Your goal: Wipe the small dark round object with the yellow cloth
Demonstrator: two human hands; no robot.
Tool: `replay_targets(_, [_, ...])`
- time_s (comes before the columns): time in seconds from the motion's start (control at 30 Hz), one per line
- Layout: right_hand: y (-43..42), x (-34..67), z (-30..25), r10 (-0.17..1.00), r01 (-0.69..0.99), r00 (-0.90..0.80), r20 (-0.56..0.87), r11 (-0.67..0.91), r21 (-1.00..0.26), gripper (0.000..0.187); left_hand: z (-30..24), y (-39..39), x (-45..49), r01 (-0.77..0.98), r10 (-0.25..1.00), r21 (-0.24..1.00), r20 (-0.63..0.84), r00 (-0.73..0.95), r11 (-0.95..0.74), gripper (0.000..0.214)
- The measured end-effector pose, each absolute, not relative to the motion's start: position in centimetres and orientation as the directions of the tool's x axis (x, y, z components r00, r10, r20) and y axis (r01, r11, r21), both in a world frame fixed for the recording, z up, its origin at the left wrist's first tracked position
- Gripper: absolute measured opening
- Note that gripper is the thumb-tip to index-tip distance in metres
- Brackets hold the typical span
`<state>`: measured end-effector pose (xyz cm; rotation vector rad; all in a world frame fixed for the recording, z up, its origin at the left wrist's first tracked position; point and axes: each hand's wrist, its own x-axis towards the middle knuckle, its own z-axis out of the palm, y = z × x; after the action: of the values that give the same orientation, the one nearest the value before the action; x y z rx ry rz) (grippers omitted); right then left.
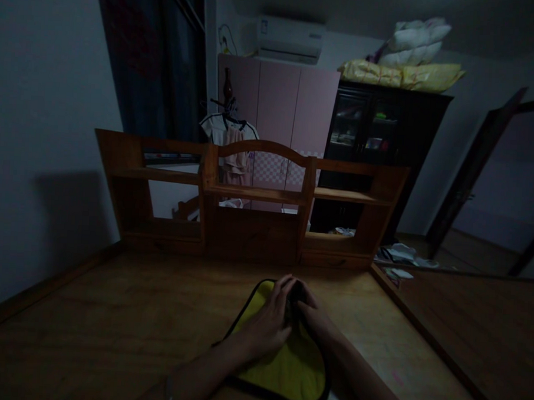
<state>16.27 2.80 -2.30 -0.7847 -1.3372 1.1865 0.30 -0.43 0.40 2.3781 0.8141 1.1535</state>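
Note:
A yellow cloth (301, 369) with a black border lies on the wooden surface, its far right edge bunched up between my hands. My left hand (270, 318) rests over the cloth, fingers curled together toward that raised dark edge. From the other side, my right hand (314, 314) pinches the same edge, with the thumb toward me. The fingertips of both hands nearly meet at the top. Dim light makes the dark fold between them hard to make out, and my forearms cover part of the cloth.
A wooden shelf unit (252, 235) with open compartments stands along the far edge of the wooden surface (156, 301). A raised wooden rail (420, 330) runs down the right side. Behind are a pink wardrobe (277, 106) and a black cabinet (411, 129). A wall borders the left.

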Motion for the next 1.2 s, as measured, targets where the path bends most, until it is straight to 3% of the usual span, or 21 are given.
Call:
replay_targets(0.17, [2.7, 16.1, -2.7, 0.944, -0.203, -0.158, 0.29, 0.256, -0.945, 0.059, -0.1, 0.1, 0.4, 0.384, 0.691, 0.575, 0.575, 0.438, -0.722, 0.09])
replay_targets(0.37, [1.6, 16.0, -0.8, 0.933, -0.218, -0.214, 0.291, 0.245, -0.945, 0.065, -0.4, 0.5, 0.3, 0.472, 0.736, 0.567, 0.566, 0.372, -0.675, 0.072])
replay_targets(0.53, [1.0, 15.9, 0.9, 0.949, -0.256, -0.206, 0.24, 0.184, -0.949, 0.066, -0.2, 0.3, 0.3, 0.455, 0.721, 0.564, 0.594, 0.357, -0.689, 0.077])
replay_targets(0.73, [1.9, 16.2, 1.3, 0.97, -0.407, -0.21, 0.121, 0.026, -0.913, 0.046, -0.3, 0.4, 0.5, 0.47, 0.805, 0.661, 0.547, 0.231, -0.584, 0.085])
replay_targets(0.87, [2.1, 17.3, 1.7, 0.99, -0.238, -0.077, 0.118, 0.096, -0.966, 0.035, -0.2, 0.6, 0.4, 0.458, 0.795, 0.667, 0.583, 0.168, -0.587, 0.089])
replay_targets(0.97, [1.9, 17.9, 1.9, 0.998, -0.05, -0.027, 0.053, 0.052, -0.997, 0.036, -0.4, 0.7, 0.4, 0.481, 0.783, 0.644, 0.598, 0.17, -0.596, 0.086])
replay_targets(1.2, [1.8, 17.6, 1.5, 0.989, 0.168, -0.143, -0.023, 0.001, -0.986, 0.039, -0.7, 0.8, 0.2, 0.534, 0.761, 0.578, 0.61, 0.221, -0.617, 0.08])
